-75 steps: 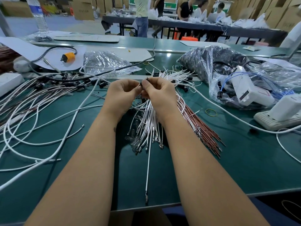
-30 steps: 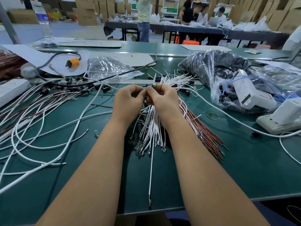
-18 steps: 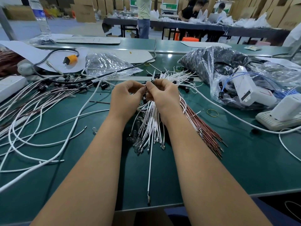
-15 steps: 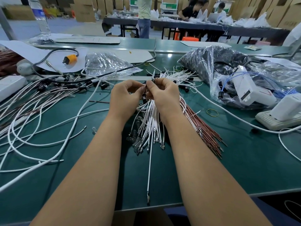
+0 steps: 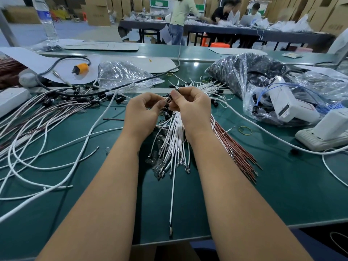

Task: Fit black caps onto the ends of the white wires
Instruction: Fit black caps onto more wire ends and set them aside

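My left hand (image 5: 145, 112) and my right hand (image 5: 191, 105) meet fingertip to fingertip above a bundle of white wires (image 5: 174, 140) on the green table (image 5: 273, 194). The left thumb and fingers pinch a small black cap (image 5: 168, 99). My right hand pinches the end of a white wire (image 5: 172, 194), which hangs down to the table's near edge. A dark tip (image 5: 177, 88) sticks up above the right fingers. Loose black caps (image 5: 120, 99) lie behind the left hand. How the cap and the wire end join is hidden by my fingers.
Red-brown wires (image 5: 237, 149) fan out to the right of the bundle. Long white cables (image 5: 56, 147) sprawl on the left. Plastic bags of black parts (image 5: 124, 74) (image 5: 237, 72) stand at the back, and white devices (image 5: 327, 129) on the right. A yellow rubber band (image 5: 245, 130) lies nearby.
Both hands have stayed together over the bundle, working at the same spot with small finger movements. The hanging wire has barely shifted.
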